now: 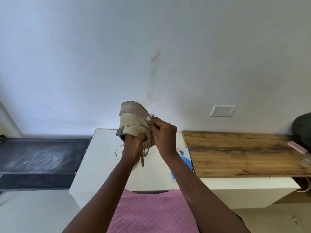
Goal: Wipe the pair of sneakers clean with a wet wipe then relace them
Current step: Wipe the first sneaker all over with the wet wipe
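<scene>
A beige sneaker (pixel 132 119) with a pink stripe is held up in the air above the white cabinet top (pixel 104 148), its sole turned away from me. My left hand (pixel 134 145) is pushed into the shoe's opening and grips it. Loose beige laces (pixel 143 155) dangle below the shoe. My right hand (pixel 164 135) pinches a small white wet wipe (pixel 149 117) against the sneaker's side by the pink stripe. The second sneaker is not in view.
A blue wipes packet (pixel 186 161) lies on the white cabinet under my right forearm. A wooden board (pixel 244 153) lies to the right, with a pink object (pixel 297 147) and a dark bag (pixel 303 126) at its far end. A dark bench (pixel 40 157) stands left.
</scene>
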`<state>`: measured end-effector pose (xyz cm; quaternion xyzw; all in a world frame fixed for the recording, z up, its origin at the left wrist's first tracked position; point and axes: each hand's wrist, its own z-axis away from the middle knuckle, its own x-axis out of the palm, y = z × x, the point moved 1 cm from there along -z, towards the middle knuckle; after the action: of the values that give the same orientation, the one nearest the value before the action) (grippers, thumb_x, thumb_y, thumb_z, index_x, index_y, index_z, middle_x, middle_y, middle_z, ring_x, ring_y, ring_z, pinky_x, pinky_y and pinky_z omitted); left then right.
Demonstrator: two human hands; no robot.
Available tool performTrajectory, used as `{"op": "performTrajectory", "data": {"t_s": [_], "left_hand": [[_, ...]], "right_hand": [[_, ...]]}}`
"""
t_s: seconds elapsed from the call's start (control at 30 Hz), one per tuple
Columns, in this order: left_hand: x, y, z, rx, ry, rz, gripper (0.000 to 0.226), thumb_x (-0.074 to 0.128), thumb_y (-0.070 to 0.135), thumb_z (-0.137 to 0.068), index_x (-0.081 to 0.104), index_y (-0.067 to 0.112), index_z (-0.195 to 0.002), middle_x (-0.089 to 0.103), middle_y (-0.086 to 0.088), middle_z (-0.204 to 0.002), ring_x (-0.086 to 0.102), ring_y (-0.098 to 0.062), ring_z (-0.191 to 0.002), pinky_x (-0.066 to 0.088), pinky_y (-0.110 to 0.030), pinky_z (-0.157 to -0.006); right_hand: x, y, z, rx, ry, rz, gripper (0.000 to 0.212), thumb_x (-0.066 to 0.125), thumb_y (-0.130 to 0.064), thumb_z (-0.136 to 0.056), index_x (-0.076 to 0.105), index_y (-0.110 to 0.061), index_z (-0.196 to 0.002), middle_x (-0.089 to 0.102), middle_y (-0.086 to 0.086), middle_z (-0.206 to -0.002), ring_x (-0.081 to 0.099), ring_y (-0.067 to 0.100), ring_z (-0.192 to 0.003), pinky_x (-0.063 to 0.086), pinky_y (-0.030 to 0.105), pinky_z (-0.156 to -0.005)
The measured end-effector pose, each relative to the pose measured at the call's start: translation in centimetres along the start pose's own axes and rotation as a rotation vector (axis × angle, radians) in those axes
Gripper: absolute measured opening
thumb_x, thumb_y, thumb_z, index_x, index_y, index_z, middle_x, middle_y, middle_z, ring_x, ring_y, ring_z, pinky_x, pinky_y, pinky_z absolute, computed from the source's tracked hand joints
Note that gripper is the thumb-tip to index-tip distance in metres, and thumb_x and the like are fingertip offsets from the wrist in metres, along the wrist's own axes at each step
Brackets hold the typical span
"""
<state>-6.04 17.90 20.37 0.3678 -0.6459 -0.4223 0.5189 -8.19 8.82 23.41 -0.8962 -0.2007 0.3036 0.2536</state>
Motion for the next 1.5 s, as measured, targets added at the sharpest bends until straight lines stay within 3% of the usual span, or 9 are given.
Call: {"op": "performTrajectory", "data": {"t_s": [0.27,0.47,0.63,0.77,0.9,1.03,1.3,1.4,1.5], "left_hand": [[-0.4,-0.2,-0.4,0.011,0.037,-0.117,0.009,0.052,0.009,-0.06,0.047,0.009,-0.068,0.049,-0.003,-0.061,0.046,-0.024,-0.064,0.039,-0.031,-0.054],[-0.6,-0.6,-0.6,-0.025,0.065,-0.122,0.013,0.053,0.01,-0.059,0.049,0.009,-0.071,0.051,-0.006,-0.066,0.048,-0.029,-0.07,0.042,-0.038,-0.061],[-0.4,-0.7,-0.4,-0.036,0.066,-0.101,0.02,0.053,0.008,-0.058,0.055,0.008,-0.077,0.057,-0.01,-0.073,0.053,-0.03,-0.076,0.047,-0.041,-0.067],[0.3,-0.3,-0.1,-0.033,0.051,-0.078,0.026,0.052,0.007,-0.057,0.055,0.01,-0.083,0.058,-0.01,-0.078,0.055,-0.028,-0.077,0.049,-0.039,-0.067],[0.5,0.2,-0.1,-0.03,0.041,-0.027,0.029,0.05,0.007,-0.058,0.054,0.01,-0.086,0.057,-0.007,-0.078,0.054,-0.025,-0.077,0.049,-0.034,-0.062],[-0.1,-0.2,-0.6,-0.047,0.062,-0.034,0.03,0.054,0.006,-0.057,0.056,0.009,-0.087,0.057,-0.011,-0.082,0.055,-0.035,-0.085,0.051,-0.052,-0.075],[0.2,-0.6,-0.2,-0.056,0.079,-0.076,0.028,0.054,0.011,-0.057,0.05,0.005,-0.083,0.052,-0.006,-0.075,0.05,-0.026,-0.078,0.044,-0.037,-0.066],[0.6,-0.2,0.1,-0.024,0.049,-0.06,0.017,0.05,0.008,-0.056,0.048,0.007,-0.074,0.051,-0.001,-0.065,0.05,-0.017,-0.064,0.044,-0.027,-0.057],[0.6,0.1,0.0,0.004,-0.002,-0.028,0.024,0.045,0.005,-0.059,0.051,0.006,-0.082,0.055,0.0,-0.066,0.053,-0.011,-0.058,0.045,-0.021,-0.049]], "right_hand": [[-0.6,2.3,-0.6,0.208,-0.146,0.128,0.029,0.055,0.017,-0.079,0.065,0.0,-0.1,0.069,0.015,-0.09,0.065,0.03,-0.085,0.04,0.015,-0.062],[-0.5,2.4,-0.9,0.241,-0.169,0.152,0.019,0.053,0.005,-0.087,0.069,-0.001,-0.096,0.07,0.012,-0.093,0.065,0.025,-0.087,0.043,0.02,-0.067],[-1.2,0.7,-2.1,0.293,-0.077,-0.173,0.021,0.064,-0.008,-0.085,0.069,-0.011,-0.105,0.072,0.009,-0.095,0.068,0.02,-0.087,0.05,0.024,-0.084],[-1.4,-1.0,-2.4,0.003,0.061,-0.112,0.018,0.065,0.002,-0.08,0.074,-0.003,-0.094,0.073,0.008,-0.091,0.065,0.011,-0.083,0.04,0.001,-0.072],[0.0,-0.5,-1.7,-0.205,0.037,0.037,0.017,0.059,-0.003,-0.083,0.073,-0.002,-0.092,0.073,0.006,-0.084,0.068,0.021,-0.068,0.053,0.024,-0.064],[0.2,1.9,-0.8,-0.299,-0.04,0.227,0.021,0.056,-0.003,-0.082,0.071,0.0,-0.097,0.071,0.01,-0.085,0.066,0.029,-0.067,0.055,0.031,-0.058],[0.0,3.6,-0.2,-0.161,-0.113,0.32,0.015,0.064,0.002,-0.079,0.072,-0.003,-0.09,0.067,0.009,-0.074,0.063,0.031,-0.064,0.048,0.027,-0.056],[0.1,1.9,-0.7,0.059,-0.078,0.138,0.02,0.055,-0.002,-0.09,0.072,-0.005,-0.098,0.072,0.01,-0.088,0.067,0.029,-0.08,0.053,0.031,-0.069],[0.1,-0.3,-1.0,0.015,0.011,0.044,0.021,0.057,-0.001,-0.088,0.072,-0.007,-0.102,0.073,0.006,-0.096,0.068,0.023,-0.086,0.053,0.028,-0.077]]}}
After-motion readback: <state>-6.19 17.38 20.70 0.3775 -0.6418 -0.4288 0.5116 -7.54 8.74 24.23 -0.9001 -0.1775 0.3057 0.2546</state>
